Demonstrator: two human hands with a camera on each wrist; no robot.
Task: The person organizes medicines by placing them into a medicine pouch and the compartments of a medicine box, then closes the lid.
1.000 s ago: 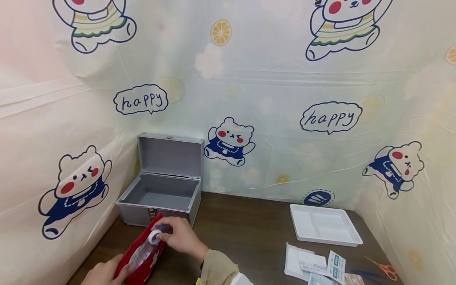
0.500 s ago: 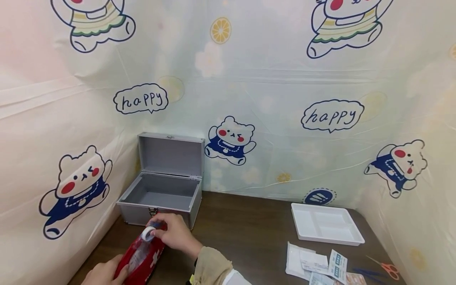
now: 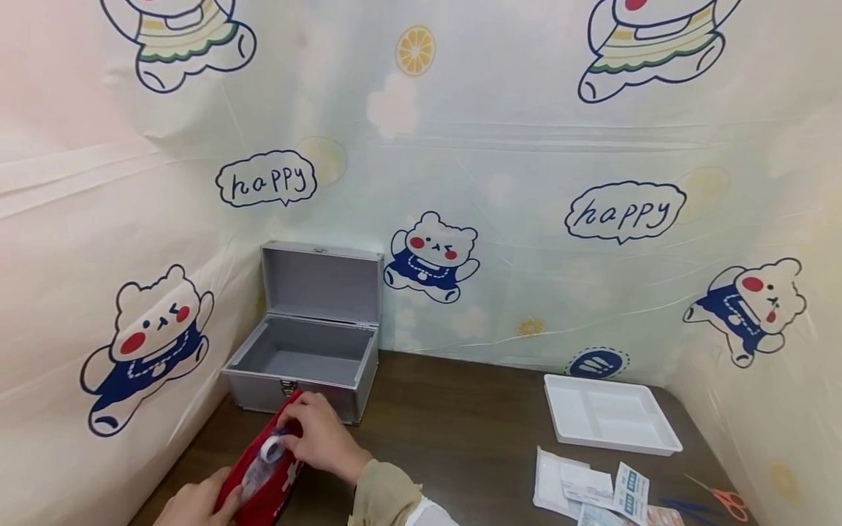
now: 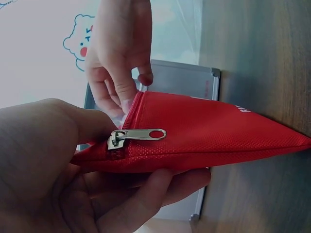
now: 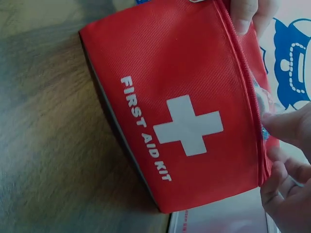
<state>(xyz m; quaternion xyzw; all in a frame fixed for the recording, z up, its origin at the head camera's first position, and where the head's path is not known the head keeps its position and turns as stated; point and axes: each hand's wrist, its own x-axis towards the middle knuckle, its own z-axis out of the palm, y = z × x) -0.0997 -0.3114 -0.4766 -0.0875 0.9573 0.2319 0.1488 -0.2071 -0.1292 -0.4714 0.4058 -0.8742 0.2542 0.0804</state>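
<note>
Red first-aid pouch [image 4: 194, 127], near the left edge of the desk [image 3: 454, 424], lies slantwise in front of the silver case [image 3: 253, 394], its zipped mouth unfastened. A white cross [image 5: 188, 125] and the words FIRST AID KIT mark its right side.

The left hand [image 3: 197, 500] grips the pouch's near end between thumb and fingers, with the metal zipper pull [image 4: 141, 135] just beside the thumb. The right hand [image 3: 325, 438] is at the far end, fingers curled by the rim, thumb dipping into the mouth beside a white roll [image 3: 266, 446]; I cannot tell whether the thumb and fingers pinch the roll. Clear wrapping [image 3: 253, 478] shows inside the pouch, nearer the left hand.

The case stands by the desk's far left corner, its lid [image 3: 322, 283] raised. Near the far right corner sits a white compartment tray [image 3: 625, 424]. Between that tray and the desk's near side, white packets [image 3: 552, 482] overlap a blue-printed packet [image 3: 631, 489]. Orange-handled scissors [image 3: 731, 502] lie close to the right edge, with a slim dark-blue item [image 3: 687, 505] just beside them.
</note>
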